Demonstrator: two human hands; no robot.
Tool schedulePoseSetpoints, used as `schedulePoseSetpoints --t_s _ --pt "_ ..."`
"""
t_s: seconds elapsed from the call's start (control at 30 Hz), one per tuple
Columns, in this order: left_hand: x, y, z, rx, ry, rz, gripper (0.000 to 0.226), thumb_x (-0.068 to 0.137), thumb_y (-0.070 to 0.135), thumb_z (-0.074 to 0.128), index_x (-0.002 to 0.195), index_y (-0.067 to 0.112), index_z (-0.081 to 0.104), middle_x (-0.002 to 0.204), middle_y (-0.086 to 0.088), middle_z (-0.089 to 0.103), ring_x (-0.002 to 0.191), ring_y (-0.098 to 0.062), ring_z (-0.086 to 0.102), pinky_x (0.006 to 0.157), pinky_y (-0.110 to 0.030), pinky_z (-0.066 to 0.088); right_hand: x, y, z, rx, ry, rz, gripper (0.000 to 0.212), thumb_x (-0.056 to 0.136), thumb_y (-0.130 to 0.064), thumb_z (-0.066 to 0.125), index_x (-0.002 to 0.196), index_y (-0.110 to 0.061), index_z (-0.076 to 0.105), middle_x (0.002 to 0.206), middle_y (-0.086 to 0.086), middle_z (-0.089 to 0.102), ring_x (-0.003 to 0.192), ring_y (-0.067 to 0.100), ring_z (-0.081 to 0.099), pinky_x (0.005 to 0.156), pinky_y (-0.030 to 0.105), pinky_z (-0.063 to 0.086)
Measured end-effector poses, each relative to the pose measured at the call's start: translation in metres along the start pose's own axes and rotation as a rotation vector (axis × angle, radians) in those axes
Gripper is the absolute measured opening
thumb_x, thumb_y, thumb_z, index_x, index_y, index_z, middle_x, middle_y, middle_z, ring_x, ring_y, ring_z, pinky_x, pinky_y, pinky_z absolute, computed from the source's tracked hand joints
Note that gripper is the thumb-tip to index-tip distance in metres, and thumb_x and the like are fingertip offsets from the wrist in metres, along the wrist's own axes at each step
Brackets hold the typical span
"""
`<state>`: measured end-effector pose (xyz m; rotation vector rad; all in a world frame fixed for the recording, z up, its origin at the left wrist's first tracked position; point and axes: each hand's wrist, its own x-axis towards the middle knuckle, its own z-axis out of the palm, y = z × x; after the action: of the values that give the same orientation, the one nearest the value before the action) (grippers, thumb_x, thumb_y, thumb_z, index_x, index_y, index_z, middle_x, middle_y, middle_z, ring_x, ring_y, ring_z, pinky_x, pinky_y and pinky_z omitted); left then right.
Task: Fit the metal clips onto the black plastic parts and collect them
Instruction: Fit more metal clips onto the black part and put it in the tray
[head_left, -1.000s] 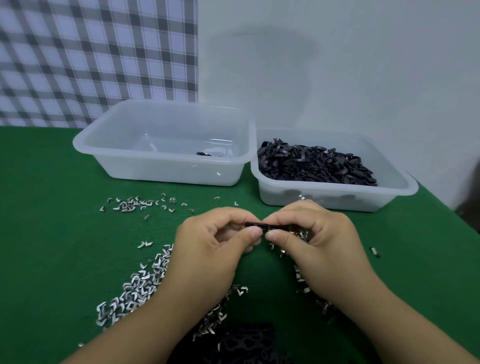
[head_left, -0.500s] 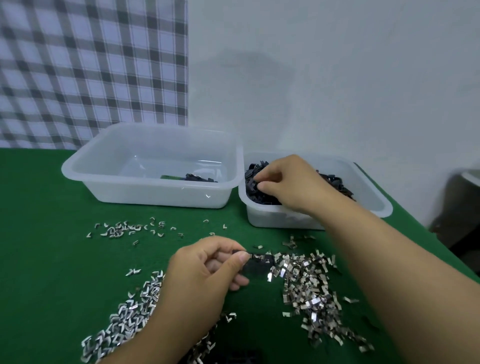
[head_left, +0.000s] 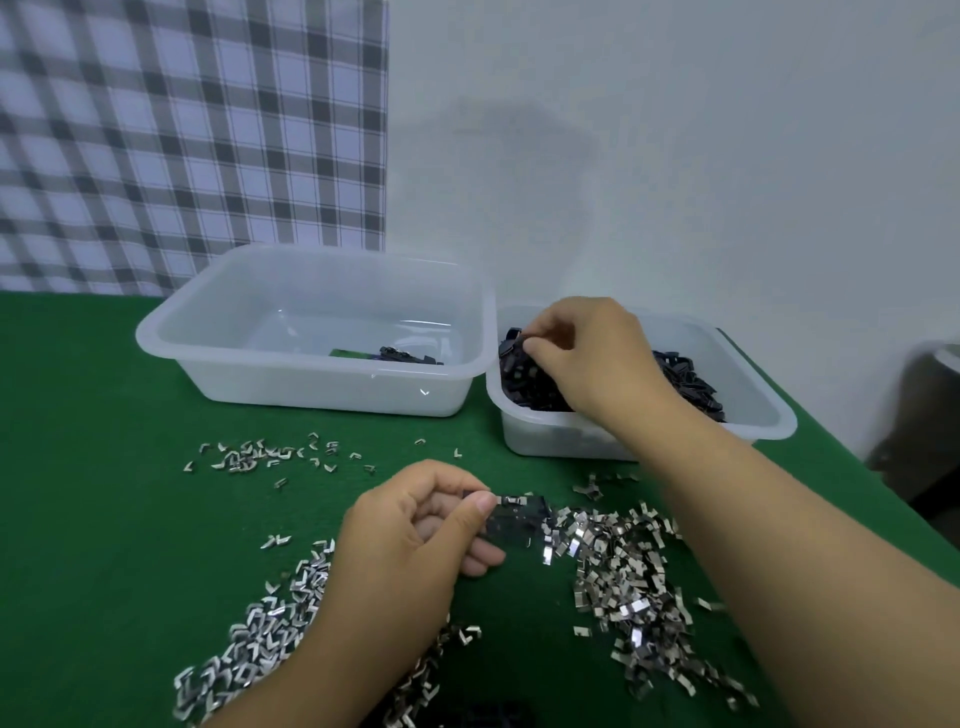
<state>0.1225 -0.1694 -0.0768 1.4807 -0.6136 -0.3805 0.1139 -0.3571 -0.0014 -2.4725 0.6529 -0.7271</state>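
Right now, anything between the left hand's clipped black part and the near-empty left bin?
Nothing visible. The left hand holds the black plastic part with its metal clip above the green felt; only scattered loose clips lie flat on the felt before the translucent plastic left bin, whose top is open.

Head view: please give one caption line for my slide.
Right hand picks black plastic parts from translucent tub; left hand holds one.
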Motion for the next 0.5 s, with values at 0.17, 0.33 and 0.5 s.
schedulePoseSetpoints --t_s 0.17,0.33,0.5 --pt "0.001 -0.002 0.0 0.002 0.009 0.008 0.013 0.087 0.006 0.061 0.078 0.015 0.065 0.061 -0.003 0.068 0.056 -0.019 0.07 0.05 -0.021 0.054 -0.079 -0.001 -0.02 0.458 0.02 0.009 0.024 0.083 -0.015 0.065 0.101 -0.031 0.068 0.07 -0.015 0.065 0.063 -0.004 0.056 0.061 0.007 0.044" --pt "0.001 -0.003 0.001 0.011 0.009 0.02 0.014 0.087 0.006 0.061 0.079 0.015 0.065 0.063 -0.006 0.069 0.055 -0.018 0.07 0.05 -0.02 0.054 -0.123 0.017 -0.008 0.748 -0.058 0.257 0.021 0.074 -0.003 0.071 0.08 -0.023 0.075 0.07 0.001 0.071 0.061 0.006 0.06 0.06 0.015 0.05" --pt "0.0 -0.002 0.001 0.008 0.007 0.022 0.012 0.087 0.005 0.061 0.08 0.013 0.065 0.064 -0.008 0.069 0.055 -0.019 0.07 0.05 -0.021 0.054 -0.125 0.021 -0.011 0.865 -0.097 0.296 0.015 0.071 -0.004 0.073 0.079 -0.017 0.075 0.07 0.007 0.072 0.061 0.011 0.062 0.06 0.017 0.051"
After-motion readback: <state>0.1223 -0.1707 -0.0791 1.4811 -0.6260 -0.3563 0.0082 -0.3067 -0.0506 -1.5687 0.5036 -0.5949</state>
